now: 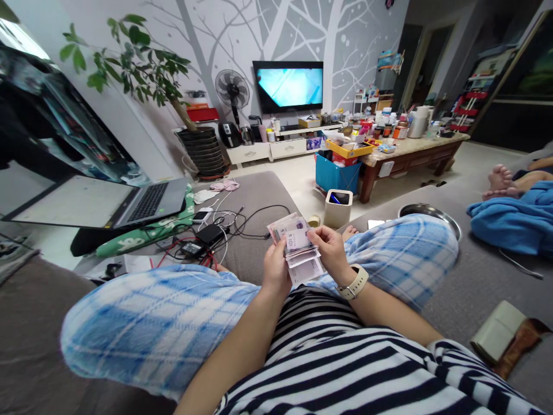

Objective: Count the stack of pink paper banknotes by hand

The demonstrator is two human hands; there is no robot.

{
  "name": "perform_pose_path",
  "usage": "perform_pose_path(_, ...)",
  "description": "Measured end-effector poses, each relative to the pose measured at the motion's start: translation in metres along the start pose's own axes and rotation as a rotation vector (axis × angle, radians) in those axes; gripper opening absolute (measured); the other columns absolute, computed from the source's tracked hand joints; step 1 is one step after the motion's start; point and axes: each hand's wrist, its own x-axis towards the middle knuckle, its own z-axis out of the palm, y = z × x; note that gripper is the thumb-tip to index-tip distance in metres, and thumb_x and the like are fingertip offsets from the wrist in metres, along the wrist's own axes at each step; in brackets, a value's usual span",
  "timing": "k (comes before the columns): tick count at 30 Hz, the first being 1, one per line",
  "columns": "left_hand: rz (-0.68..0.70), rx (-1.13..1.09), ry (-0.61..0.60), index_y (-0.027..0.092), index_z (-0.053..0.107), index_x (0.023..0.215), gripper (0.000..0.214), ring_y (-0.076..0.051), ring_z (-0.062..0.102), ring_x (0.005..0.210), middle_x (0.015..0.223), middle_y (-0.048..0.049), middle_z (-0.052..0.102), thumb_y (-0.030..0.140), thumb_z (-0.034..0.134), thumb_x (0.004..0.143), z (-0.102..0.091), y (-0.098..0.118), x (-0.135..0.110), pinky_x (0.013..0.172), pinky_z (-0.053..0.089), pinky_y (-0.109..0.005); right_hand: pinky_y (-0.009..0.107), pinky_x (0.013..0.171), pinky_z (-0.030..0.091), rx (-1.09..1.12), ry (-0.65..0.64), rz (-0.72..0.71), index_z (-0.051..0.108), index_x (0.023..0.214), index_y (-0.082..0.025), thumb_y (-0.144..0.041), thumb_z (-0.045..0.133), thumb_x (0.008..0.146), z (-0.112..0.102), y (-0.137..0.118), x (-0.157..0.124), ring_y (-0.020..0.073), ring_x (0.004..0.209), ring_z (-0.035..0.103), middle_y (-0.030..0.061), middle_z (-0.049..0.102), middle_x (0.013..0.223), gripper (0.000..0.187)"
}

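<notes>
A stack of banknotes (pixel 298 239), purplish-pink and fanned out in layers, is held above my lap. My left hand (pixel 276 268) grips the stack from its left side, fingers closed around the lower edge. On the other side my right hand (pixel 330 248) pinches the notes near their upper right corner, thumb on top. A pale watch (pixel 353 281) is on my right wrist. Several note edges show below the top one, and the lowest hangs towards my striped shirt. The fingers behind the notes are hidden.
An open laptop (pixel 147 202) rests on a green cushion (pixel 129 239) at left, beside tangled cables (pixel 233 222). A light wallet (pixel 499 331) lies at right. Ahead are a small bin (pixel 338 214) and a cluttered table (pixel 415 147). Another person's feet (pixel 501 181) show at far right.
</notes>
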Motion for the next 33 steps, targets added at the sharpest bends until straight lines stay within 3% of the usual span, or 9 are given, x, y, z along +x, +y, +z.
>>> perform_pose_path(27,0.029,-0.020,0.027,0.009,0.063,0.083,0.014,-0.020,0.066,0.074,0.069,-0.0066,0.068,0.019,0.056,0.077,0.0000,-0.0002,0.0015,0.075,0.051,-0.032,0.022,0.049,0.032,0.052,-0.021,-0.037,0.056,0.067,-0.017,-0.041,0.056,0.079,-0.0005,-0.0034,-0.0014,0.0089,0.051,0.040,-0.0031,0.047,0.056,0.027)
perform_pose_path(33,0.036,-0.062,0.037,0.009,0.063,0.084,0.013,-0.021,0.067,0.077,0.071,-0.0083,0.069,0.017,0.055,0.078,0.0004,-0.0023,0.0049,0.078,0.050,-0.035,0.024,0.050,0.036,0.136,-0.081,0.054,0.053,0.063,-0.017,-0.044,0.054,0.079,0.0009,0.0000,0.0005,0.0103,0.047,0.047,-0.0015,0.053,0.051,0.031)
